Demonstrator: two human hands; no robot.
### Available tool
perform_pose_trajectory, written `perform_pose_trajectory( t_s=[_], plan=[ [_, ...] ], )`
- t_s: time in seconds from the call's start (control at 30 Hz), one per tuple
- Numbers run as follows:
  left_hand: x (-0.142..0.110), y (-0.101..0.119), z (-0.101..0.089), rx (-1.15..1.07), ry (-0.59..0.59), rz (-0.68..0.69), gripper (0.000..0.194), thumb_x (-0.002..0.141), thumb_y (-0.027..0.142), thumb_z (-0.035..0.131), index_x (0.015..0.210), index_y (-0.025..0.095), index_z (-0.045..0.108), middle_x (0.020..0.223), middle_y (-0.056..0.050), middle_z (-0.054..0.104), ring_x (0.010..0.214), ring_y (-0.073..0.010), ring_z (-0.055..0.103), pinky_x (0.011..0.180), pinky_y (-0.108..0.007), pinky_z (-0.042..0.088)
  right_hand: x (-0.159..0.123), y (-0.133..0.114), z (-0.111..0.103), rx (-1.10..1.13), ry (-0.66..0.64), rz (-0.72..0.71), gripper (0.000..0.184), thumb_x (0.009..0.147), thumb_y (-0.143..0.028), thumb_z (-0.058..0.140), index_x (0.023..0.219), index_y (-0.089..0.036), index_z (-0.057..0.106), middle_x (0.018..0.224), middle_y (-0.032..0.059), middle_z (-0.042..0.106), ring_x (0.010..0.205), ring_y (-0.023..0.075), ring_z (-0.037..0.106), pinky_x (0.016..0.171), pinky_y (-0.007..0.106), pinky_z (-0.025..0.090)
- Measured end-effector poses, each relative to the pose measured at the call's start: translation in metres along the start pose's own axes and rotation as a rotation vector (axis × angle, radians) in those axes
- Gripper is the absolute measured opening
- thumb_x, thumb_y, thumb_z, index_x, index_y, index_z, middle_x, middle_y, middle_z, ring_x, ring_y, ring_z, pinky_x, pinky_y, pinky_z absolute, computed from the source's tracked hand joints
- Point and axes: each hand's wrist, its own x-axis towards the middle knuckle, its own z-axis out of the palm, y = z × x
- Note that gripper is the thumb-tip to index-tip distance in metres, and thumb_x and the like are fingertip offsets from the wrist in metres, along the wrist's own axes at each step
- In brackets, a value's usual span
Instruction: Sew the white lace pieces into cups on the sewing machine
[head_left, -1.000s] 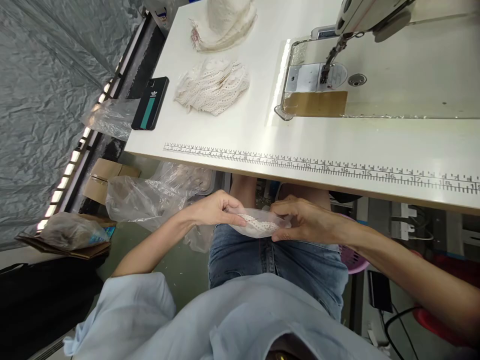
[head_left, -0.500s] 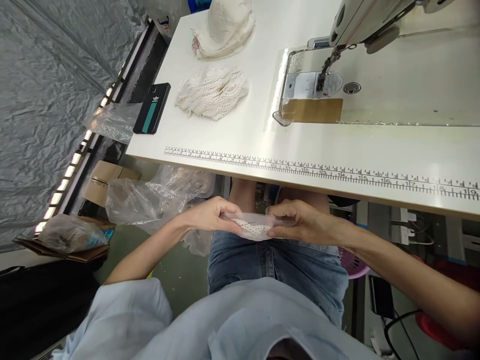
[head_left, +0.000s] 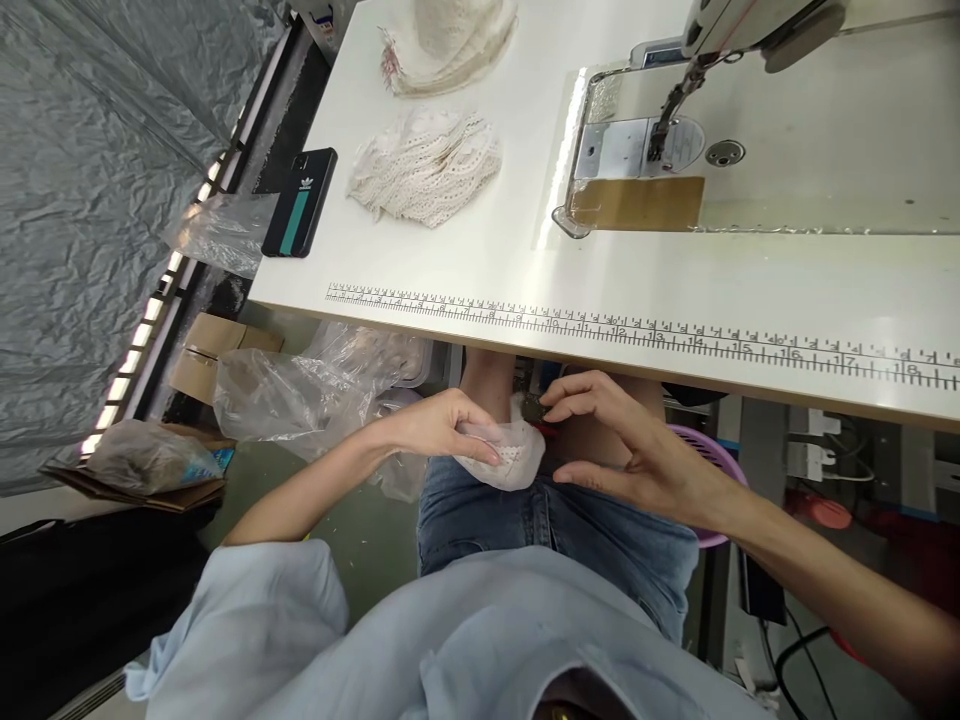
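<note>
The glossy, smooth white tabletop [head_left: 450, 265] contrasts with rough-textured off-white perforated lace cloth [head_left: 427, 168], crinkled clear plastic bag [head_left: 274, 395] and matt brown cardboard box [head_left: 206, 355].

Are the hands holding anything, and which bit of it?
Yes. The left hand holds the thin white cloth by its left end, with the thumb on top. The right hand is open near the other end, holding nothing.

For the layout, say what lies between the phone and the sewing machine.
A bunched white lace cloth lies between phone and sewing machine, in the head view.
</note>
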Motion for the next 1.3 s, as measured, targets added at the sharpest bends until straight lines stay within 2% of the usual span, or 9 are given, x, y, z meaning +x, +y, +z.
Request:
perform_pose_trajectory(
  t_s=[0.3, 0.5, 0.67, 0.83, 0.9, 1.0, 1.07, 1.17, 1.3],
  plan=[
    [-0.010, 0.001, -0.006, 0.047, 0.037, -0.018, 0.033, 0.069, 0.037, 0.072, 0.085, 0.009, 0.073, 0.055, 0.003, 0.053, 0.051, -0.0046, 0.037, 0.046, -0.016, 0.029, 0.030, 0.023, 0.017, 0.210, -0.210, 0.038, 0.041, 0.076, -0.046, 0.066, 0.108, -0.023, 0.052, 0.107, 0.0050, 0.056, 0.095, 0.0197, 0.052, 0.077, 0.032, 0.044],
    [-0.021, -0.003, -0.012, 0.043, 0.098, -0.074, 0.032, 0.070, 0.036, 0.071, 0.090, 0.010, 0.073, 0.066, -0.003, 0.065, 0.054, -0.0060, 0.046, 0.048, -0.015, 0.035, 0.029, 0.016, 0.019, 0.014, -0.198, 0.002, 0.027, 0.085, -0.045, 0.057, 0.076, -0.020, 0.055, 0.075, 0.0010, 0.054, 0.078, 0.0173, 0.049, 0.075, 0.032, 0.036],
    [-0.019, -0.005, -0.013, 0.010, 0.106, -0.085, 0.034, 0.070, 0.036, 0.072, 0.094, 0.012, 0.073, 0.072, -0.004, 0.069, 0.056, -0.0076, 0.053, 0.050, -0.016, 0.039, 0.019, 0.008, 0.016, -0.088, -0.181, -0.047, 0.025, 0.089, -0.040, 0.051, 0.074, -0.020, 0.056, 0.066, -0.0007, 0.054, 0.067, 0.0152, 0.048, 0.076, 0.034, 0.033],
    [-0.019, 0.000, -0.012, 0.039, 0.066, -0.061, 0.034, 0.069, 0.038, 0.072, 0.090, 0.011, 0.074, 0.064, -0.002, 0.065, 0.051, -0.0058, 0.047, 0.046, -0.016, 0.034, 0.021, 0.015, 0.011, -0.260, -0.174, -0.017, 0.026, 0.091, -0.039, 0.046, 0.080, -0.020, 0.058, 0.076, 0.0031, 0.058, 0.073, 0.0181, 0.052, 0.077, 0.037, 0.034],
    [-0.019, 0.003, -0.012, 0.081, 0.035, -0.046, 0.034, 0.070, 0.038, 0.072, 0.090, 0.011, 0.074, 0.065, -0.002, 0.065, 0.051, -0.0058, 0.045, 0.047, -0.016, 0.033, 0.025, 0.013, 0.010, -0.254, -0.208, -0.035, 0.027, 0.087, -0.045, 0.052, 0.096, -0.021, 0.059, 0.094, 0.0068, 0.060, 0.086, 0.0220, 0.054, 0.079, 0.039, 0.036],
    [-0.021, 0.007, -0.013, 0.140, -0.046, -0.011, 0.034, 0.072, 0.037, 0.070, 0.095, 0.012, 0.073, 0.074, -0.004, 0.068, 0.058, -0.0078, 0.050, 0.054, -0.017, 0.038, 0.038, 0.002, 0.009, -0.141, -0.309, -0.121, 0.071, 0.075, -0.055, 0.064, 0.134, -0.025, 0.037, 0.131, 0.0112, 0.045, 0.116, 0.0288, 0.043, 0.091, 0.043, 0.035],
    [-0.022, 0.010, -0.014, 0.192, -0.089, 0.018, 0.034, 0.074, 0.036, 0.069, 0.099, 0.014, 0.072, 0.075, -0.003, 0.068, 0.060, -0.0080, 0.051, 0.056, -0.016, 0.039, 0.050, -0.005, 0.010, -0.076, -0.383, -0.158, 0.089, 0.068, -0.056, 0.069, 0.140, -0.025, 0.027, 0.135, 0.0112, 0.042, 0.122, 0.0305, 0.037, 0.096, 0.045, 0.032],
    [-0.028, 0.013, -0.016, 0.248, -0.090, 0.026, 0.034, 0.074, 0.036, 0.068, 0.102, 0.016, 0.072, 0.062, 0.001, 0.063, 0.050, -0.0046, 0.042, 0.048, -0.015, 0.032, 0.068, -0.008, 0.011, 0.007, -0.491, -0.094, 0.087, 0.061, -0.052, 0.075, 0.134, -0.020, 0.038, 0.111, 0.0079, 0.056, 0.106, 0.0267, 0.049, 0.087, 0.038, 0.039],
    [-0.039, 0.014, -0.019, 0.173, -0.037, -0.012, 0.034, 0.074, 0.033, 0.069, 0.101, 0.013, 0.072, 0.063, 0.000, 0.065, 0.049, -0.0041, 0.042, 0.046, -0.014, 0.031, 0.073, 0.006, 0.010, 0.061, -0.584, -0.009, 0.052, 0.063, -0.053, 0.074, 0.101, -0.019, 0.062, 0.079, 0.0006, 0.057, 0.078, 0.0175, 0.052, 0.061, 0.025, 0.038]
  ],
)
